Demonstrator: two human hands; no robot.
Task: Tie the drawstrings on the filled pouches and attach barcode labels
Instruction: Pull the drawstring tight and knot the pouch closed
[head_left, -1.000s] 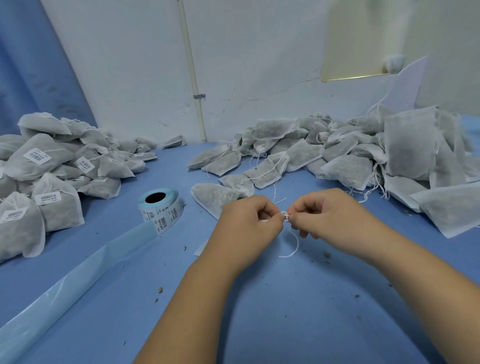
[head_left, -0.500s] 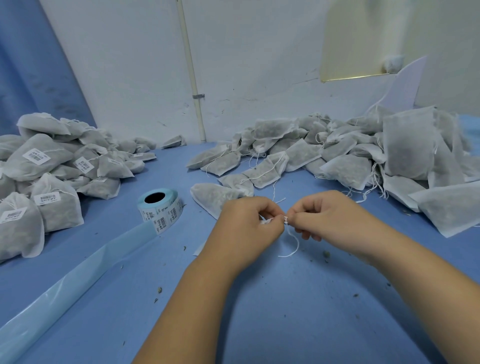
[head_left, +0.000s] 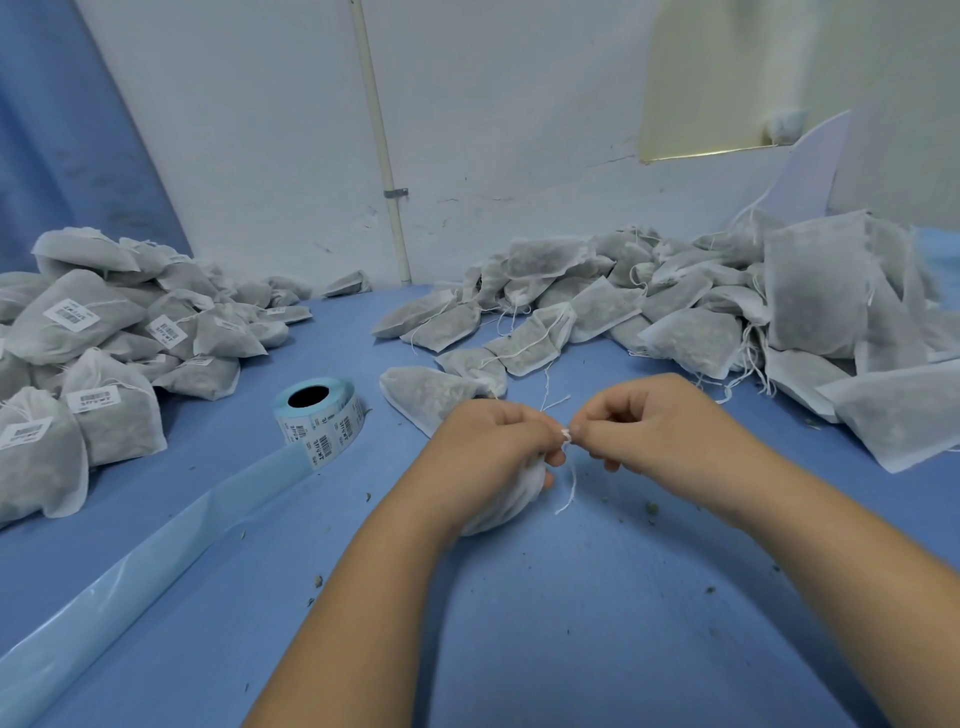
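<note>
Over the middle of the blue bench (head_left: 519, 649), my left grip (head_left: 493, 447) curls round a filled pouch (head_left: 511, 499) and pinches its drawstring (head_left: 572, 483), which my right grip (head_left: 660, 431) pinches too at the neck. The label roll (head_left: 324, 428) stands to my left.

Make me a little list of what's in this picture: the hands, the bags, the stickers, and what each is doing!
left hand: grips a white pouch at its gathered neck
right hand: pinches the drawstring beside the left fingers
drawstring: loose end dangles below the hands
label roll: stands on the blue table, left of the hands
labelled pile: far left, barcode labels showing
unlabelled pile: back right, loose strings
</note>
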